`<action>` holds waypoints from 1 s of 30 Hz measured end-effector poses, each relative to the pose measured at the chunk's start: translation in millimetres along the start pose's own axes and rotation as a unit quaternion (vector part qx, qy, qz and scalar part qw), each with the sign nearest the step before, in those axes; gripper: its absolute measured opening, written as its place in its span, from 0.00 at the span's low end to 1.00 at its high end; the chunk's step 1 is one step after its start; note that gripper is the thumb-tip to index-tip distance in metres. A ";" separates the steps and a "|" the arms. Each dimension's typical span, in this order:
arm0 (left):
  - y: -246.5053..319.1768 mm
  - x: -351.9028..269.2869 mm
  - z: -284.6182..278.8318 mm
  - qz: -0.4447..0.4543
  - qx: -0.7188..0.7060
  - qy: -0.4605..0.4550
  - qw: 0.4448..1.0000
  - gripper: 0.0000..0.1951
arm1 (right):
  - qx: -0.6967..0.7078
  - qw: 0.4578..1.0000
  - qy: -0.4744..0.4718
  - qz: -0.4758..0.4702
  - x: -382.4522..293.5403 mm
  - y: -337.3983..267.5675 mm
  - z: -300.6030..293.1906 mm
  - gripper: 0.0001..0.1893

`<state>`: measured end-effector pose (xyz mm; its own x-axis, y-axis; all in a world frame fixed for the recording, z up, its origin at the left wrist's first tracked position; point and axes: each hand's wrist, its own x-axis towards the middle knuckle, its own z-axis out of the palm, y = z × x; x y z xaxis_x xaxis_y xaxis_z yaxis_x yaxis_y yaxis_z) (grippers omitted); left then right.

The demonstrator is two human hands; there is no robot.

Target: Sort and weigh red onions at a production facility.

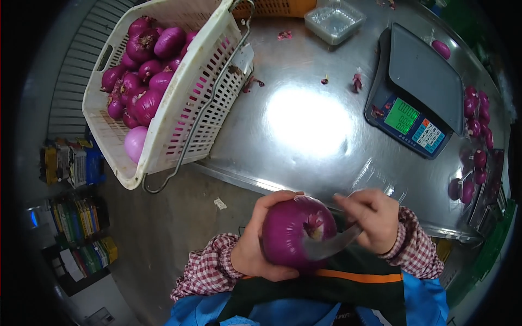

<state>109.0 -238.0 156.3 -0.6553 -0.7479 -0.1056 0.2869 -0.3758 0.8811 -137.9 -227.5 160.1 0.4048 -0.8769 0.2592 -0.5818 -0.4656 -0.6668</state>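
In the head view, my left hand (pixel 261 244) grips a large red onion (pixel 285 232) from its left side, low in front of my body, with its stubby end turned up. My right hand (pixel 375 220) is closed around the handle of a small knife; the handle is mostly hidden by the fingers. The knife's curved blade (pixel 332 245), somewhat blurred, lies across the onion just below its stubby end. Just beyond my right hand, a clear plastic tray (pixel 371 179) rests near the edge of the metal table (pixel 253 179).
A white plastic crate (pixel 195 93) of red onions (pixel 142 81) tilts at the left. A digital scale (pixel 424 81) stands at the right, with packed onions (pixel 475 110) beyond it. Clear containers (pixel 334 22) stand at the back. Scraps of onion skin (pixel 357 82) lie about.
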 end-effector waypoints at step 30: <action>-4.9 25.7 -0.4 -0.064 -0.299 0.118 0.945 0.58 | 0.272 0.958 0.062 0.063 20.1 -0.9 3.8 0.29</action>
<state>91.1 -255.6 149.1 -0.5580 -0.7496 -0.3560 0.6046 -0.6611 0.4444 -126.5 -244.3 163.2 0.2494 -0.9450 0.2114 -0.1539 -0.2542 -0.9548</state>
